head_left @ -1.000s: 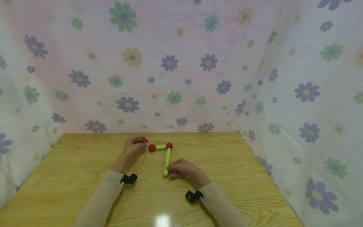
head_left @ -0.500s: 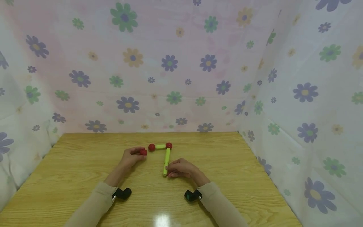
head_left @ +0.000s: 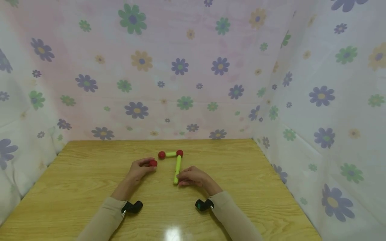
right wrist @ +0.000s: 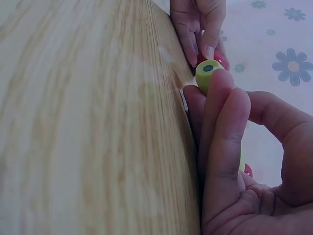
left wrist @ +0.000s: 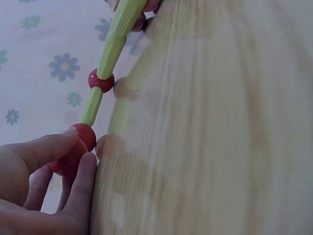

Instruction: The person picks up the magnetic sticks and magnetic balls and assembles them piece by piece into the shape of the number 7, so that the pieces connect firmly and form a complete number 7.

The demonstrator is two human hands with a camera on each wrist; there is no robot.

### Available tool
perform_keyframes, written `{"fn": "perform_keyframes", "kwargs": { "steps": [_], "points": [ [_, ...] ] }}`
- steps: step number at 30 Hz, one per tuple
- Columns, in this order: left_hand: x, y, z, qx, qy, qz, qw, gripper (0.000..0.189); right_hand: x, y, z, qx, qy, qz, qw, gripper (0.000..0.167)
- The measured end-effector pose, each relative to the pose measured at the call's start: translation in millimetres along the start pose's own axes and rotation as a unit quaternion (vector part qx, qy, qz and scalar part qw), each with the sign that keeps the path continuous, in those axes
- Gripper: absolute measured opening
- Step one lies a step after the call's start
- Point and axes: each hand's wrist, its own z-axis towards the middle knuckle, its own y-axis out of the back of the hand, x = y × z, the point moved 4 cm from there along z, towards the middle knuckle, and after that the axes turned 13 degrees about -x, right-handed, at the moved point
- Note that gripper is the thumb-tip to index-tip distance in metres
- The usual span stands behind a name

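In the head view my left hand [head_left: 139,171] pinches a red ball [head_left: 153,163] between thumb and fingers, just above or on the table. Beyond it lies an L-shaped chain: a red ball [head_left: 162,155], a short yellow-green stick [head_left: 171,154], a red corner ball [head_left: 179,153] and a long yellow-green stick [head_left: 178,165] pointing toward me. My right hand [head_left: 194,177] grips the near end of this long stick. A dark round spot shows on the stick's end [right wrist: 208,68] in the right wrist view. The left wrist view shows the held ball [left wrist: 67,161] overlapping the chain's end ball [left wrist: 85,135].
A wood-grain table [head_left: 241,187] carries everything. Flower-printed cloth [head_left: 193,67] hangs behind it and along both sides. Each sleeve bears a black wrist camera, the left camera [head_left: 132,207] and the right camera [head_left: 204,205].
My left hand has drawn back toward me with the red ball, mostly in the first half second. The right hand and the chain have stayed in nearly the same place.
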Motion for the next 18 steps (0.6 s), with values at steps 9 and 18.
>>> {"fn": "perform_keyframes", "kwargs": {
  "steps": [9, 18],
  "points": [
    [4.1, -9.8, -11.6, -0.014, -0.016, 0.029, 0.9993, 0.052, 2, 1, -0.9, -0.01, -0.002, 0.0, 0.9999, 0.018],
    [-5.7, -22.5, -32.9, 0.011, -0.059, 0.097, 0.9935, 0.04, 1, -1, 0.3, -0.034, -0.007, -0.002, 0.9994, 0.02]
  ]
}}
